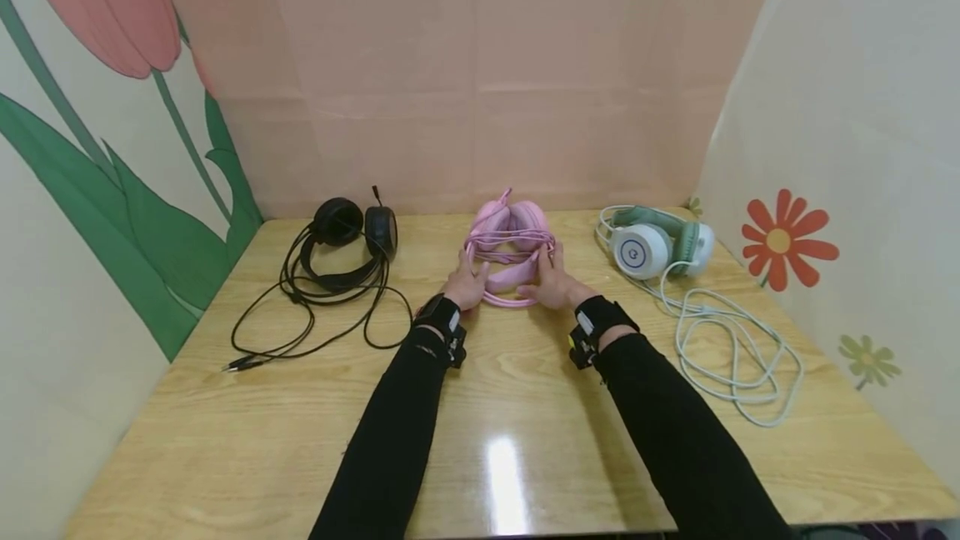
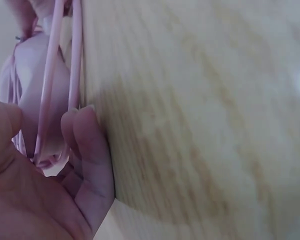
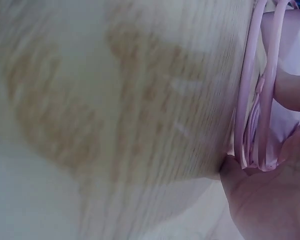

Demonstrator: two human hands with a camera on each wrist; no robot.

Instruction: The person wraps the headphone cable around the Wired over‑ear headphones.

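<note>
At the back middle of the table lies a pink headset [image 1: 512,275], its pink cable [image 1: 510,237] wound across the ear cups and headband. My left hand [image 1: 467,283] grips its left side. In the left wrist view, the curled fingers [image 2: 92,150] touch the thin pink headband wires, with the thumb on the other side. The right side is held by my right hand [image 1: 553,282]. The right wrist view shows that thumb [image 3: 290,92] over the headband, while most of the fingers are hidden behind the hand and headset.
On the left lies a black headset [image 1: 341,282] with a microphone boom and a loose cable [image 1: 300,348] ending in a plug. A white and green headset [image 1: 645,250] lies at the back right, its pale cable [image 1: 731,340] looped toward the front. Cloth-covered walls [image 1: 472,82] border the wooden table [image 1: 262,440].
</note>
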